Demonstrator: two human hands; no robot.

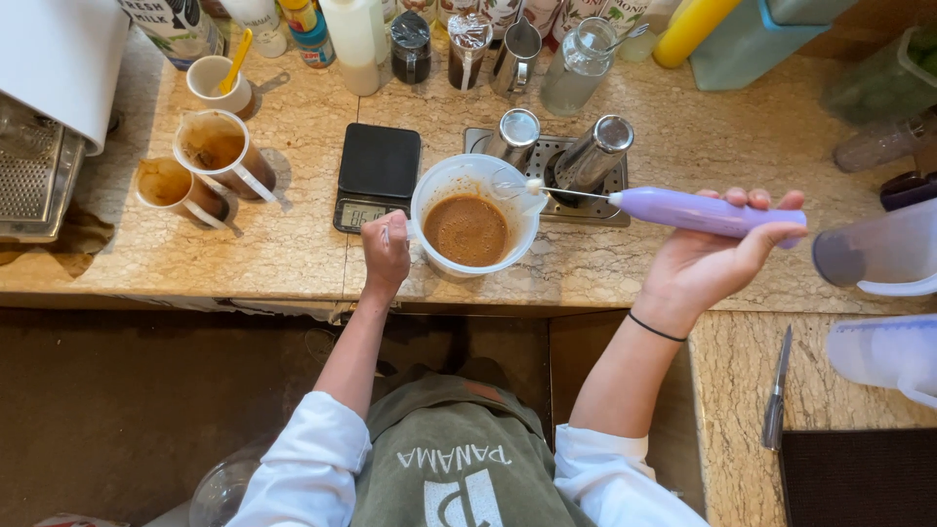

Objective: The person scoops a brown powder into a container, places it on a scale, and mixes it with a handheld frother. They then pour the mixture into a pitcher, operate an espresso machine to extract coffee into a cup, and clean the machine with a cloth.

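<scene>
Along the back edge of the table (293,127), from the left, stood a carton (176,27) with a green-and-white printed label, then a small white cup (217,80) holding a yellow spoon, a white squeeze bottle (354,44), two dark jars (437,44) with pale label strips, a steel jug (515,57), a clear glass jar (578,66) and a yellow bottle (691,29) leaning against a pale blue box (752,44); at the far left a white machine (54,68) overhung a metal grille; two paper cups (200,166) stained brown inside stood just beside it; a black scale (377,174) with a grey display lay near the middle. The surface was beige speckled stone, wet and brown-stained at its left edge, with a dark floor below and a second slab at the right carrying a knife (776,390), a black mat and clear plastic jugs (883,293).

The left hand (387,252) was closed in a fist on the handle of a white pitcher (474,217) of brown frothy liquid, which stood at the front edge just right of the scale; the right hand (717,256) gripped a lilac milk frother (708,212); its long axis ran almost level, left to right, the thin wire tip pointing left and reaching the pitcher's right rim, above a steel drip tray (547,176) holding two steel cups.
</scene>
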